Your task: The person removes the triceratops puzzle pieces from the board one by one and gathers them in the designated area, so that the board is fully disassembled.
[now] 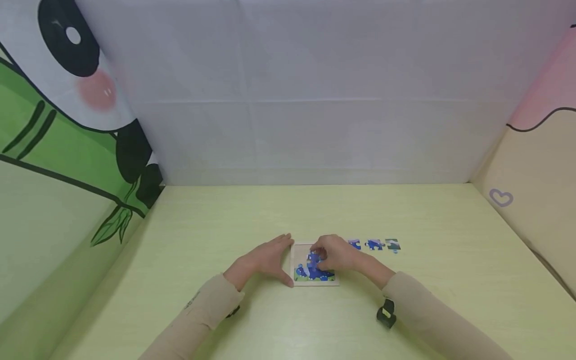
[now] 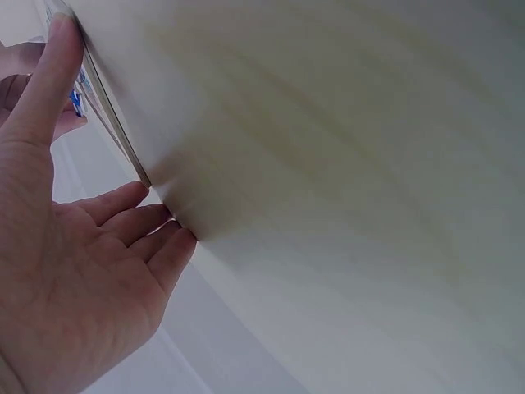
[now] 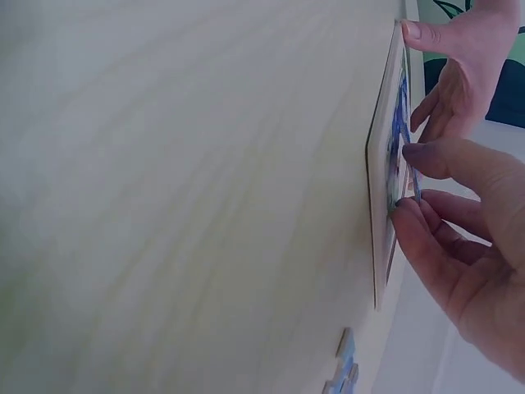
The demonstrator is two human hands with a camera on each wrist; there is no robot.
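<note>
Sleeves (image 1: 432, 312), puzzle tray (image 1: 301, 254), dinosaur pieces (image 1: 315, 274) inside

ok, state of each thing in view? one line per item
Puzzle frame: flat, partly filled, upper left bare
Left hand: spread, touching the frame's left side
Right hand: pinching, at the frame
Held piece: pinched, seating unclear
Three loose pieces: unplaced, right of the frame
</note>
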